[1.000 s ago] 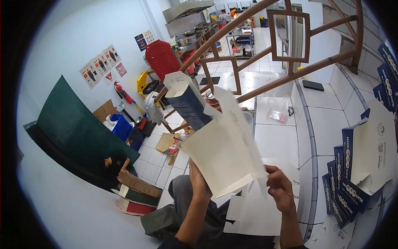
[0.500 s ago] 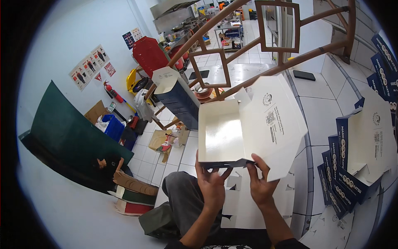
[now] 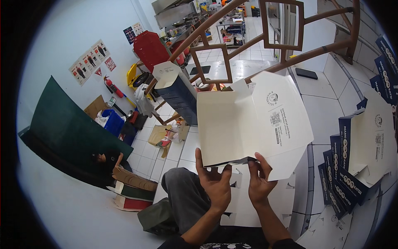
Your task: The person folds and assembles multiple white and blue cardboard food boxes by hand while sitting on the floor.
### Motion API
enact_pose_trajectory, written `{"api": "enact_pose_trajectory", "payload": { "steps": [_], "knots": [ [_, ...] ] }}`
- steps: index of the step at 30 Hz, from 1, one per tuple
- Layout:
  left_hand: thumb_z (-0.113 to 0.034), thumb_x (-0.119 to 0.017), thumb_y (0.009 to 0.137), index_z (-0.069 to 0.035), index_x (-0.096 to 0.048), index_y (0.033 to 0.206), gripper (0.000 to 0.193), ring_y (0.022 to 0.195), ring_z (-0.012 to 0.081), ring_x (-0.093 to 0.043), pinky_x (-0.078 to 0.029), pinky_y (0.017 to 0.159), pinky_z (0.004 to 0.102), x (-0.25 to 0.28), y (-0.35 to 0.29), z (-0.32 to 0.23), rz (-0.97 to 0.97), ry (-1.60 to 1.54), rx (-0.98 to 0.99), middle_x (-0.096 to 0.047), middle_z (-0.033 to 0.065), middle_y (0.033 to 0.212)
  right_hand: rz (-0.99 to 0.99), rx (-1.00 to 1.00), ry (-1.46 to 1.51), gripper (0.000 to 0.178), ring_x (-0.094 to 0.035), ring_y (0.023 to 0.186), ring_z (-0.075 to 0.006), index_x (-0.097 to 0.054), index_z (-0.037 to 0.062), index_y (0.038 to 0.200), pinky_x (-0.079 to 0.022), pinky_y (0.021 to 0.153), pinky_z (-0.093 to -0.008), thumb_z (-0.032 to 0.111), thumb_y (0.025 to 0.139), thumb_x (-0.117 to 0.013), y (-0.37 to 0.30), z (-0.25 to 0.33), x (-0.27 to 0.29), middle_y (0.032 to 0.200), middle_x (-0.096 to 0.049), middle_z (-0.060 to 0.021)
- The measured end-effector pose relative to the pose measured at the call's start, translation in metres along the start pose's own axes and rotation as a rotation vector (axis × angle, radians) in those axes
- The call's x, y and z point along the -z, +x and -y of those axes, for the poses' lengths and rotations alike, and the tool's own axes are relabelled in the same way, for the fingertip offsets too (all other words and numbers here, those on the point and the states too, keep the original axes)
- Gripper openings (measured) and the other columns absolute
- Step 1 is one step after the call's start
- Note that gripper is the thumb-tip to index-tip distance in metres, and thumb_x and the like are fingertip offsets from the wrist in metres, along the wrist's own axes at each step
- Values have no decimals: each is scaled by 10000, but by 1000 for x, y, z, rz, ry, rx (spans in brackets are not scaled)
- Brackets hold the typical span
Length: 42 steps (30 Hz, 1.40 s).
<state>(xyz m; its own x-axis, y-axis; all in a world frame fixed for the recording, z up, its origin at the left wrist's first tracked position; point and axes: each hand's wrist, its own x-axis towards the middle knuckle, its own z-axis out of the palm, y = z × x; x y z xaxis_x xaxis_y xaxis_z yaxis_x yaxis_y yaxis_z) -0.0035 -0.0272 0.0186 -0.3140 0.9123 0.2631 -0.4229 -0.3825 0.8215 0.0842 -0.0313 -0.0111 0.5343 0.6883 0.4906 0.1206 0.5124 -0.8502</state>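
Note:
A cardboard box, white inside and dark blue outside, is held up before me with its white lid swung out to the right. My left hand grips the left part of the box's near edge, thumb and fingers around the board. Close beside it, my right hand pinches the near right corner, where the lid joins. A small flap sticks up at the far corner. Below my hands lie flat white cardboard blanks with cut slots, partly hidden by my arms.
Several folded blue boxes lean together on the tiled steps at right. A tall blue box stands at left by the brown railing. A phone lies on a tile. At lower left a person sits beside stacked cardboard.
The box has tilted, its inside facing me more squarely and its walls showing less. Both hands keep hold of the near edge, the left fingers shifted slightly.

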Motion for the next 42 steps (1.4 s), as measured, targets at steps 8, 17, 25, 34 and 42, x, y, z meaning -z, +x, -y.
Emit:
{"api": "enact_pose_trajectory", "payload": {
  "steps": [8,17,25,34,42],
  "knots": [
    [196,-504,696,-78,-157,1399,830,1080,155,-446,-443,830,257,5,3,3,29,42,-84,-376,80,1266,235,162,-137,275,-609,747,-175,-641,31,1039,-478,722,-274,-21,770,-667,7,-5,7,858,-654,-84],
    [195,-496,665,-78,-163,1387,840,1104,158,-435,-444,847,258,5,5,-2,25,83,-91,-378,86,1237,403,250,-278,394,-585,756,-223,-645,115,1088,-460,756,-314,-90,755,-606,16,7,10,829,-607,-98],
    [128,-576,694,-95,-151,1380,837,1135,181,-419,-429,913,311,6,-3,2,37,117,-81,-359,88,1237,423,173,-194,489,-600,809,-297,-613,134,1146,-466,792,-363,-115,732,-534,4,1,6,891,-621,-146],
    [35,-683,712,-89,-190,1333,802,1206,211,-357,-351,986,346,31,21,9,16,162,-254,-287,108,1329,910,200,-816,758,-514,1039,-435,-95,-159,1333,-380,947,-438,215,861,-557,-34,35,22,1206,-435,-330],
    [75,-638,737,-69,-201,1332,752,1169,188,-399,-350,978,325,30,18,-12,-134,-45,-37,-369,99,1280,1312,-273,-387,806,-452,1124,-416,-68,-94,1369,-349,950,-426,278,855,-565,-8,53,20,1223,-428,-318]
  ]
}}
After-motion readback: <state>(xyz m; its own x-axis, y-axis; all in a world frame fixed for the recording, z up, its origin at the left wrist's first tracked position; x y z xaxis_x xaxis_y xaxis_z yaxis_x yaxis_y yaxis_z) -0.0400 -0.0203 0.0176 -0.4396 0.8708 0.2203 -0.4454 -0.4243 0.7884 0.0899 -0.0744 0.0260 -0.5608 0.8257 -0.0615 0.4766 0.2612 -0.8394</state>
